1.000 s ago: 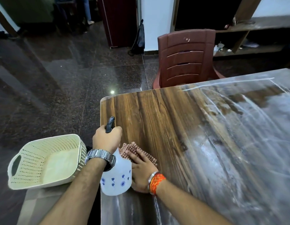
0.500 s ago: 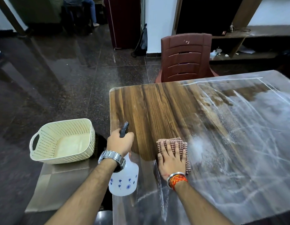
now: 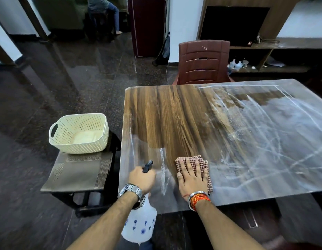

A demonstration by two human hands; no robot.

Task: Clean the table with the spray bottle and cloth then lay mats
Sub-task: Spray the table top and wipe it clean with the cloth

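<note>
While near table [image 3: 174, 114] edge — cloth [image 3: 205, 165]

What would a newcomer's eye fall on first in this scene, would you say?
The wooden table, its right part smeared with white streaks, draws the eye. At its near edge the right hand presses flat on a checked cloth, while the left hand grips a white spray bottle. Left of the table, a cream perforated basket sits on a grey mat.

A cream basket [image 3: 79, 133] (perforated, handled) sits left of a maroon chair [image 3: 203, 62].
</note>
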